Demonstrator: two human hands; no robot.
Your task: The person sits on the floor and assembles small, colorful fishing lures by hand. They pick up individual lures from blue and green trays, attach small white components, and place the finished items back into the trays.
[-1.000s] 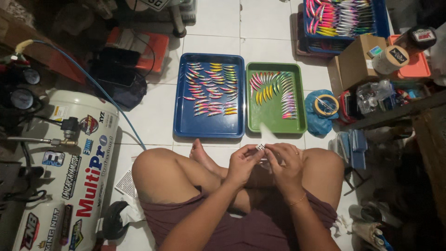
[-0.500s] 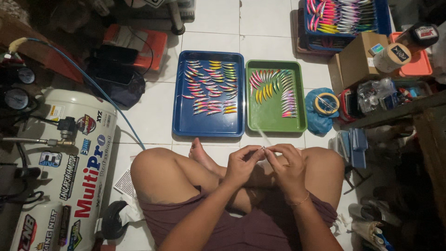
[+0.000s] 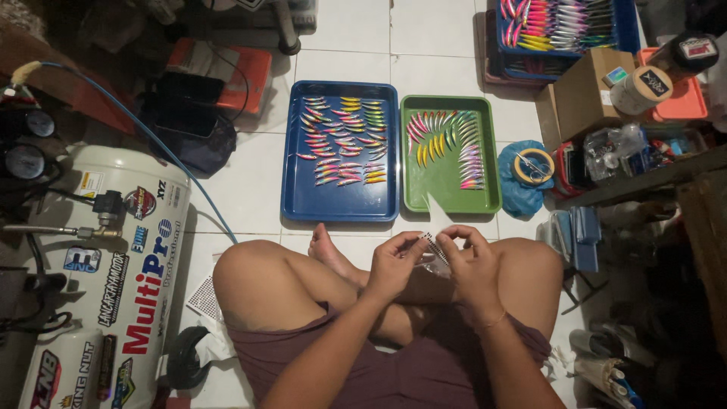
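I sit cross-legged on a white tiled floor. My left hand [image 3: 395,265] and my right hand [image 3: 468,261] meet over my lap and pinch a small pale mesh-patterned piece [image 3: 432,244] between their fingertips. A thin clear strip rises from it towards the green tray [image 3: 448,203]. Just ahead of my knees lie a blue tray [image 3: 339,206] and the green tray, each holding rows of several small colourful fish-shaped lures.
A white air compressor tank [image 3: 113,273] with a blue hose lies at the left. A blue crate of more lures [image 3: 564,26], a cardboard box [image 3: 579,95], jars, a tape roll with scissors [image 3: 532,167] and cluttered shelves stand at the right. A small mesh sheet [image 3: 203,297] lies by my left knee.
My hands stay together over my lap, working the small piece; the fingers have shifted slightly. The view has moved a little.
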